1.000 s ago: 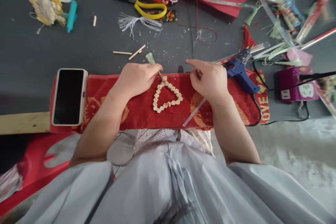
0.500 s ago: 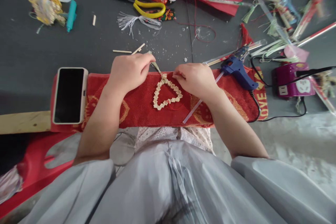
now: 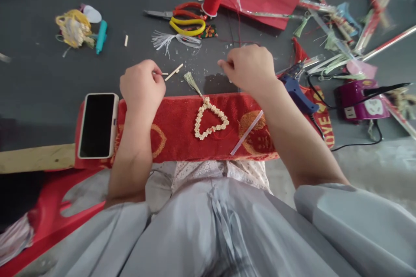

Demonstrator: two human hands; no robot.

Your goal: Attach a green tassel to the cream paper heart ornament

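Cream beaded loop (image 3: 198,117) is lying flat on the red towel (image 3: 178,130), between your hands and closer to your body than both; neither hand is touching it. Long axis is running from the wide base near you to the tassel (image 3: 192,82), which is pointing away and leftward, past the towel's edge onto the dark table (image 3: 107,71). Left hand (image 3: 143,84) is looking nearer the tassel, loosely curled beside thin sticks (image 3: 174,72); can't tell if it's gripping anything. Right hand (image 3: 251,68) is sitting beyond and right of the beads, looking nearer them, fingers half folded, thumb out; palm's hiding, can't tell about a hold. Clear stick (image 3: 247,132) is slanting right of the loop, blue glue gun (image 3: 297,94) is lying farther right, phone (image 3: 98,125) is lying far left.
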